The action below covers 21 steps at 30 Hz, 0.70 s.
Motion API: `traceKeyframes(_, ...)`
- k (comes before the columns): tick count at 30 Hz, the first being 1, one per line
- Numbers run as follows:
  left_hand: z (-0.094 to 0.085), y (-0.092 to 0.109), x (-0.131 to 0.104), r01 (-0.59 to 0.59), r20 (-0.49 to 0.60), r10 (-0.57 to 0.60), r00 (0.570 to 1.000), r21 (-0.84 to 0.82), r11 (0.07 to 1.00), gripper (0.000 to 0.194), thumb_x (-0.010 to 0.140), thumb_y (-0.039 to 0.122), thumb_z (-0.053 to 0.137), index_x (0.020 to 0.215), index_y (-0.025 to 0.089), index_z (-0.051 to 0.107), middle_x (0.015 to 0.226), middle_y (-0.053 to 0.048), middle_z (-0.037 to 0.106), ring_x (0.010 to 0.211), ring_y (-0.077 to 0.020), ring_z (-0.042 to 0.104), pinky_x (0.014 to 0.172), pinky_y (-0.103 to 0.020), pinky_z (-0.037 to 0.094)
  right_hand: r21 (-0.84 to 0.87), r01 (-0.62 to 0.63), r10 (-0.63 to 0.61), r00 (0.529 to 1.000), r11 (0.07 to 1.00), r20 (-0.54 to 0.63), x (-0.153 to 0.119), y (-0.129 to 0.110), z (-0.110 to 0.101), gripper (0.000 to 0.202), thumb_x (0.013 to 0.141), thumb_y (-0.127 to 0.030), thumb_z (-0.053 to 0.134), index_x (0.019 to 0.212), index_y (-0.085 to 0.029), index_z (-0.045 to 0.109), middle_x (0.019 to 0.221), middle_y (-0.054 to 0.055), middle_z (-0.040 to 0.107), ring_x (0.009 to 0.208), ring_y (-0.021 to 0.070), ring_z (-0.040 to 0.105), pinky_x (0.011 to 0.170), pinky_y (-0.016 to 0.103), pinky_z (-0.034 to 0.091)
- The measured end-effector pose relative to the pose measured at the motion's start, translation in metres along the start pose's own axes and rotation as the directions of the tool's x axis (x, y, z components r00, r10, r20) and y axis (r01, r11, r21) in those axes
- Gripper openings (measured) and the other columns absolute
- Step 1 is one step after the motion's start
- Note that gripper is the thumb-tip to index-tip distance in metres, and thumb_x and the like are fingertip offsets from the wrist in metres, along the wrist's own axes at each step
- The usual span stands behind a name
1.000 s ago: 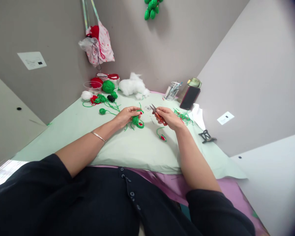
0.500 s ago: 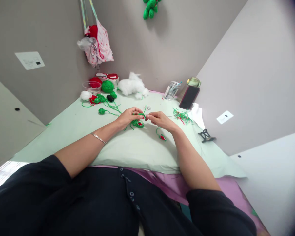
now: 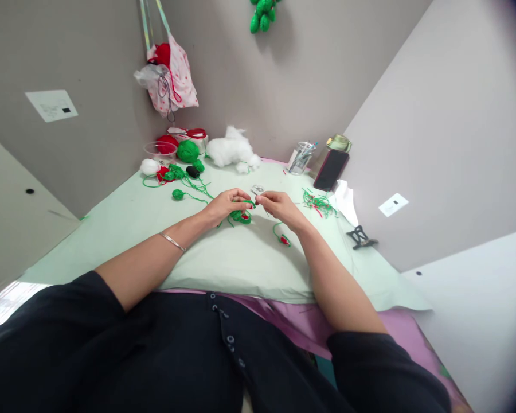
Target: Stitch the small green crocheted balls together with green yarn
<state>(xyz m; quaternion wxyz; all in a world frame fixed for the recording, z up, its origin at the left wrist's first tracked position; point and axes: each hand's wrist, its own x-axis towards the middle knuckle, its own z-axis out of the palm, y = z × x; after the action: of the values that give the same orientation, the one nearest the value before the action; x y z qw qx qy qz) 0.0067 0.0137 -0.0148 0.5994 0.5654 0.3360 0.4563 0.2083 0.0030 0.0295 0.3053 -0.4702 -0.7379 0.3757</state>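
Note:
My left hand [image 3: 223,206] is closed, thumb and fingers pinching a green and red crocheted piece [image 3: 250,204]. More green crochet with a red centre [image 3: 245,217] hangs just below those fingertips. Just to the right, my right hand [image 3: 277,205] is closed in a pinch on what looks like a thin needle, mostly hidden by the fingers. Its fingertips are slightly apart from the crocheted piece. A small red and green crocheted piece [image 3: 285,241] with a green tail lies on the table below my right hand. Behind the hands lies a small clear, ring-like item [image 3: 257,189].
Green yarn balls [image 3: 188,151], a clear tub [image 3: 160,150] and white stuffing [image 3: 232,150] stand at the back left. To the right are yarn scraps [image 3: 319,203], a cup of tools [image 3: 301,159], a phone [image 3: 331,170] leaning on a bottle [image 3: 339,143], and a black hair clip [image 3: 361,237].
My right hand has shifted slightly from the crocheted piece. The green strand that stood up between the hands no longer shows, and the clear item behind is more visible. My left hand stays nearly still.

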Motion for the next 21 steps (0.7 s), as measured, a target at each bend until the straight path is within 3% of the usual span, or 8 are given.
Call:
traceKeyframes(5,-0.001,-0.001,0.001,0.0,-0.02,-0.001,1.0,-0.049,0.999,0.038,0.066,0.027,0.087,0.094,0.014,0.064,0.071,0.0,0.066,0.066,-0.0122,0.062,0.07,-0.028,0.045,0.047,0.056,-0.057,0.998,0.997,0.023,0.003,0.003,0.007,0.04,0.075,-0.056,0.071,0.075,-0.016,0.063,0.067,-0.001,0.056,0.061,0.0097,0.038,0.057,0.026,0.028)
traceKeyframes(14,0.0,0.003,0.001,0.037,0.024,-0.033,0.999,-0.176,0.984,0.043,0.069,0.014,0.083,0.105,0.013,0.059,0.09,-0.005,0.07,0.078,-0.0137,0.068,0.073,-0.027,0.048,0.199,0.01,0.018,0.991,0.98,-0.135,0.009,0.006,0.009,0.03,0.072,-0.046,0.069,0.077,-0.018,0.062,0.066,-0.001,0.057,0.054,0.0084,0.032,0.05,0.026,0.022)
traceKeyframes(21,0.0,0.002,0.003,0.034,0.012,-0.032,0.999,-0.197,0.98,0.043,0.068,0.011,0.084,0.103,0.014,0.06,0.093,-0.003,0.067,0.08,-0.0135,0.07,0.075,-0.028,0.048,0.271,-0.009,0.058,0.984,0.963,-0.17,0.011,0.007,0.01,0.032,0.069,-0.047,0.071,0.078,-0.018,0.062,0.066,-0.001,0.058,0.05,0.0068,0.029,0.046,0.025,0.021)
